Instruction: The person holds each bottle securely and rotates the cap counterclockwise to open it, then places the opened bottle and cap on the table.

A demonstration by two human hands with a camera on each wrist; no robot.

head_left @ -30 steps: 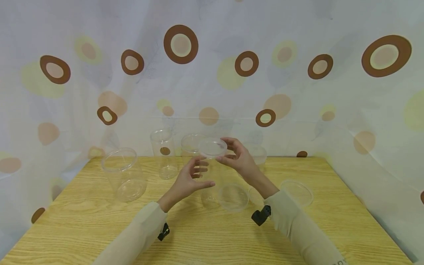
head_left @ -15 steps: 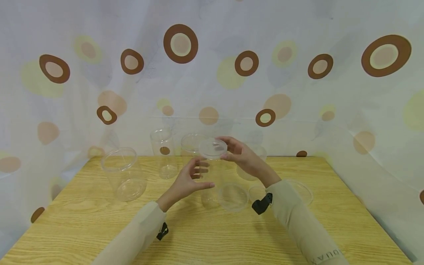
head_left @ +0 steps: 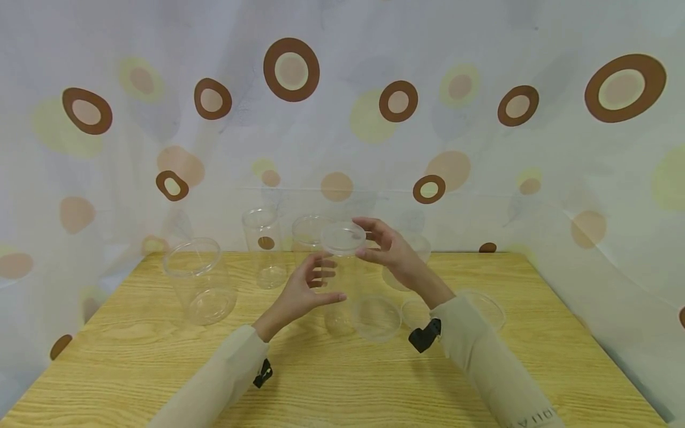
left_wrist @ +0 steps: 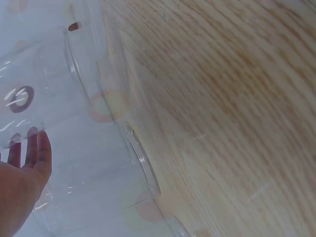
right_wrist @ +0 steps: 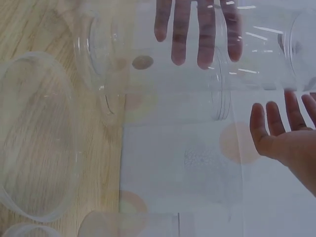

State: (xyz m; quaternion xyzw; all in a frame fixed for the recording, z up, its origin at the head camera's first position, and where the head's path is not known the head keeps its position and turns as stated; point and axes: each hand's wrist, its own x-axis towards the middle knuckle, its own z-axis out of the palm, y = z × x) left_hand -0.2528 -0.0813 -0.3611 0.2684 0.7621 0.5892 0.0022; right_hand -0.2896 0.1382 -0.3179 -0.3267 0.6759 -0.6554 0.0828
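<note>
A tall clear plastic jar stands upright at the table's middle. My left hand grips its side, fingers behind and thumb across the front. On its mouth sits a clear round lid. My right hand holds the lid's right edge, curled fingers at the far side and thumb low at the near rim. The right wrist view shows the left fingers through the jar wall, with the right hand beside its lidded end. In the left wrist view, fingertips of the left hand meet the clear wall.
Three clear jars stand on the left: a wide jar, a narrow jar and another jar behind the hands. A short clear container is behind my right hand. Loose lids, including a large lid, lie on the wooden table.
My right fingers reached over the lid's top half a second ago; now they are back at its right edge. The left hand and jar have barely moved.
</note>
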